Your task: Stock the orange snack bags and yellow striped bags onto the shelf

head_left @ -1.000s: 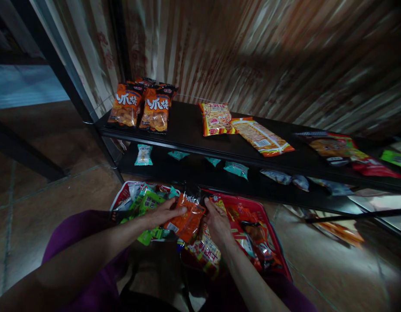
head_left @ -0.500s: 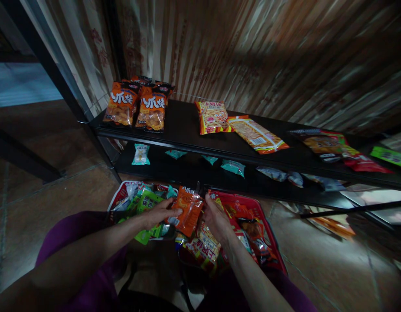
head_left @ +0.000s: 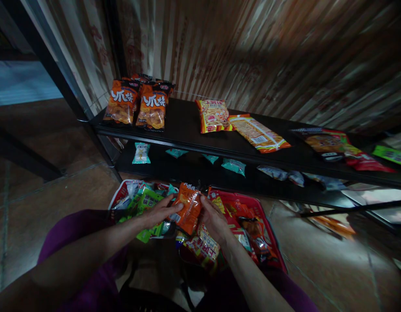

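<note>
Between my hands is an orange snack bag [head_left: 189, 211] with a dark top edge, held over the gap between two baskets. My left hand [head_left: 161, 212] grips its left side, thumb lying on the front. At the bag's right edge, my right hand [head_left: 214, 219] presses in with its fingers mostly hidden behind. Below on the left, a white-rimmed basket [head_left: 114, 200] holds green and teal snack bags. The red basket [head_left: 267, 216] on the right holds red, yellow and orange packets, among them a yellow snack bag [head_left: 205, 245] under the held one.
A black shelf [head_left: 182, 123] stands ahead, bearing orange snack bags [head_left: 151, 106] at left, a yellow-red bag [head_left: 213, 116] mid-shelf and more packets rightward. Small teal packets [head_left: 233, 166] lie on the lower shelf [head_left: 193, 175]. A metal post [head_left: 57, 78] rises at left; a patterned curtain hangs behind.
My right hand has moved slightly left and up against the orange bag's edge. The bag has shifted a little upward and left between my hands.
</note>
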The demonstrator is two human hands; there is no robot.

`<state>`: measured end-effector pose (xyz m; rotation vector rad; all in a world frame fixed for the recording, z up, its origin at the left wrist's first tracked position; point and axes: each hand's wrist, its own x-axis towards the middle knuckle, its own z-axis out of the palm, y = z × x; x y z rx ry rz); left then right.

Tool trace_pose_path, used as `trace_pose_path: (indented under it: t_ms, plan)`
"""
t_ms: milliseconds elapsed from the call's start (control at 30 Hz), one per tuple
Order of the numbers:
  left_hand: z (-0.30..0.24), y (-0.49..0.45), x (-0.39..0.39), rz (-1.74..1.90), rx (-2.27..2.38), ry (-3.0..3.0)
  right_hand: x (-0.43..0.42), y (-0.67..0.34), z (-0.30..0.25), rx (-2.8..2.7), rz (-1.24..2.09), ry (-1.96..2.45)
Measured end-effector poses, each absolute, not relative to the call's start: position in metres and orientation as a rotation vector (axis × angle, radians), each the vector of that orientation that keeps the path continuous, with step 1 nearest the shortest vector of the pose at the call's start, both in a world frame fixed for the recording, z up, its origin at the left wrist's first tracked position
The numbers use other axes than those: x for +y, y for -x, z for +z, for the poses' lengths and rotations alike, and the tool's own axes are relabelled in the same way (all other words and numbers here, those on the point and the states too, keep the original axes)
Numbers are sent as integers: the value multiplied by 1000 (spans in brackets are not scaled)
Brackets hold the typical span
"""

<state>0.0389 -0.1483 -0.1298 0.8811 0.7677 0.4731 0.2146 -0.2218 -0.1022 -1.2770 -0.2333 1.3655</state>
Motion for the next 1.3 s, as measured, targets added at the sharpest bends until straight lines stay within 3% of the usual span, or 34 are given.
trace_pose_path:
  t_ms: [900,1300]
  plan:
    - [-115,-45,-155,321,717,-729,-218,-209,-103,-304,1304,1357]
    - [-126,-52,-146,522,769,-534,-232,-208,-110,-284,1471,1412]
